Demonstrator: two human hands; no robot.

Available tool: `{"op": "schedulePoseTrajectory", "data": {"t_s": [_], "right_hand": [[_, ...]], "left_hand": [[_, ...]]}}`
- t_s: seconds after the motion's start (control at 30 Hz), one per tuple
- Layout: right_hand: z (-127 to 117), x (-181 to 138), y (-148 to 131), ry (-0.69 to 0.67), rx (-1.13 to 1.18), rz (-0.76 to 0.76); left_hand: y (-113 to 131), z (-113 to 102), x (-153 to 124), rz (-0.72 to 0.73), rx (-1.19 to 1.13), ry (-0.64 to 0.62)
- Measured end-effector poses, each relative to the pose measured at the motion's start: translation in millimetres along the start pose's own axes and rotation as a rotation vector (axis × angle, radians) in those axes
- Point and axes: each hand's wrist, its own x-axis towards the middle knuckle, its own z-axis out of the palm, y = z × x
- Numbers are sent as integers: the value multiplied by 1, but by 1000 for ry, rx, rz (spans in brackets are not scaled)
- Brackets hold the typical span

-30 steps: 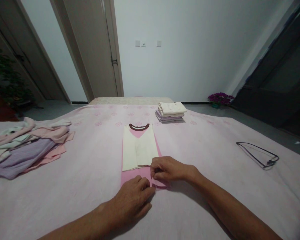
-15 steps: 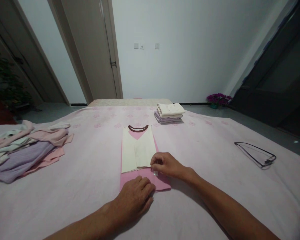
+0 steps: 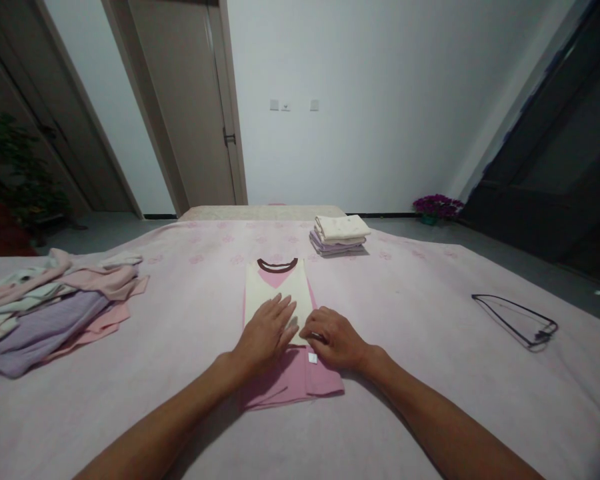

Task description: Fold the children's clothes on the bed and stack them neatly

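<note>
A pink and cream shirt (image 3: pixel 280 288) with a dark collar lies folded lengthwise in the middle of the pink bedspread (image 3: pixel 405 313). My left hand (image 3: pixel 267 330) rests flat on its cream part, fingers stretched out. My right hand (image 3: pixel 333 340) sits just beside it on the shirt's right edge, fingers curled and pinching the cloth near a small white tag (image 3: pixel 312 359). The shirt's pink lower part shows below both hands.
A loose heap of pink, lilac and cream clothes (image 3: pixel 50 303) lies at the left. A small stack of folded clothes (image 3: pixel 339 235) sits at the far side. A dark wire hanger (image 3: pixel 517 319) lies at the right. Doors and a wall stand beyond.
My left hand has moved from the shirt's bottom hem up onto the cream part and opened flat. My right hand stayed at the right edge. The hem lies flatter.
</note>
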Motion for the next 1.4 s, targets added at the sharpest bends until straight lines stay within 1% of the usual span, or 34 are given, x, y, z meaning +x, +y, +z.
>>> {"op": "schedulePoseTrajectory", "data": {"t_s": [0.07,0.17,0.27,0.33,0.37,0.43,0.5,0.6,0.7,0.83,0.97,1.1,1.2,1.3,1.37,1.4], "right_hand": [[1,-1,1,4,7,-3],[1,-2,2,18,25,27],[0,0,7,88,46,125],[-1,7,14,146,38,200],[-1,13,18,153,20,225],[0,29,30,113,-43,259],[4,50,44,19,-117,295],[16,83,66,-113,-197,369],[31,109,88,-210,-234,464],[46,122,114,-273,-232,592],[51,122,127,-267,-204,605],[48,123,132,-260,-173,640],[41,120,128,-250,-162,679],[31,109,110,-227,-162,671],[25,97,90,-211,-168,595],[23,90,78,-207,-173,546]], "left_hand": [[-15,12,13,-32,72,-48],[-30,28,19,-100,141,-120],[-36,37,17,-124,167,-153],[-37,39,15,-121,177,-153],[-37,39,15,-121,182,-154],[-37,38,15,-122,188,-158],[-36,38,15,-125,186,-161],[-36,37,15,-129,176,-161],[-36,36,15,-132,172,-161],[-34,34,15,-147,171,-169],[-32,32,16,-163,158,-195],[-34,32,15,-160,124,-173],[-41,34,12,-165,40,-104],[-49,35,8,-224,-79,51],[-52,34,6,-262,-116,141],[-53,33,5,-263,-116,163]]}}
